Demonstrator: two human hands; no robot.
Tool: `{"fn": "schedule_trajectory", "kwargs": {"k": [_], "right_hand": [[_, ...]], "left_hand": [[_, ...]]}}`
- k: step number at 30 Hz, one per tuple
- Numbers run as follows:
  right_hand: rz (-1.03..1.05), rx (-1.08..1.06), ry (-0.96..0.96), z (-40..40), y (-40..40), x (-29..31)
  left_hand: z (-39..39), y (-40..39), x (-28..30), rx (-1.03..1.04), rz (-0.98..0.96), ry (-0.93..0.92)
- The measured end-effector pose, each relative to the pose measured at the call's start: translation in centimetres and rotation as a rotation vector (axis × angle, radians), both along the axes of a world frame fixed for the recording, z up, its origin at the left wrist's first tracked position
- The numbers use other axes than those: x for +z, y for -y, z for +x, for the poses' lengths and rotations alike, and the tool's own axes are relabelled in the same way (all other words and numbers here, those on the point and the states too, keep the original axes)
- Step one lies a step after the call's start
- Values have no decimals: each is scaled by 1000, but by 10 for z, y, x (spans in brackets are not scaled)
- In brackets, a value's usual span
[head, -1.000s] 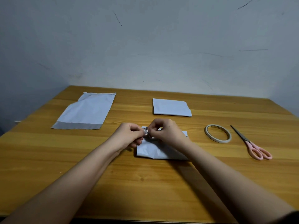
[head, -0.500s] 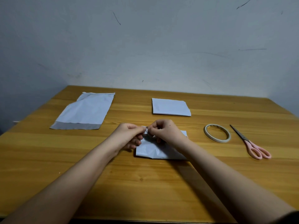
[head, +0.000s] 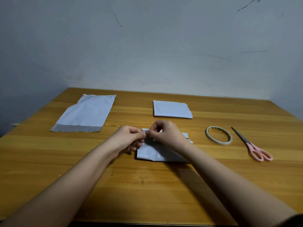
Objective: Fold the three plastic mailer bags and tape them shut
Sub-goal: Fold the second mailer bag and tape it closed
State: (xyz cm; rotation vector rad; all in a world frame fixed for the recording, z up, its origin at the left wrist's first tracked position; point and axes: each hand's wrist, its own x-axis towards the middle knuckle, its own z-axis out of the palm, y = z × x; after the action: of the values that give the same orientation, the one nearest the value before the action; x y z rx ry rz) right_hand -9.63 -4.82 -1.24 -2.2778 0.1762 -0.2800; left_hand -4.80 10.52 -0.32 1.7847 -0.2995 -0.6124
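A folded white mailer bag [head: 154, 154] lies in the middle of the wooden table [head: 147, 185], partly under my hands. My left hand [head: 128, 139] and my right hand [head: 165, 132] meet above its far left edge, fingertips together, pinching a small piece of tape [head: 145, 133] between them. A second folded bag [head: 171, 109] lies farther back. A third bag [head: 86, 113] lies flat and unfolded at the back left, its grey flap strip toward me.
A roll of tape [head: 218, 135] lies to the right of the bag in front of me. Pink-handled scissors [head: 252, 145] lie right of the roll, blades pointing away. A grey wall stands behind the table.
Both hands stay pinched together over the bag's far edge; the fingers shifted only slightly.
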Motion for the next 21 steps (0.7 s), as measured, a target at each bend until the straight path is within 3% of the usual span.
{"fn": "schedule_trajectory", "kwargs": {"k": [6, 11, 21], "right_hand": [[34, 2, -26, -2, 0, 3], [94, -118, -44, -4, 12, 0], [524, -287, -69, -31, 43, 9]], "left_hand": [[1, -4, -2, -26, 15, -27], [5, -8, -4, -23, 47, -52], [9, -11, -8, -25, 48, -189]]}}
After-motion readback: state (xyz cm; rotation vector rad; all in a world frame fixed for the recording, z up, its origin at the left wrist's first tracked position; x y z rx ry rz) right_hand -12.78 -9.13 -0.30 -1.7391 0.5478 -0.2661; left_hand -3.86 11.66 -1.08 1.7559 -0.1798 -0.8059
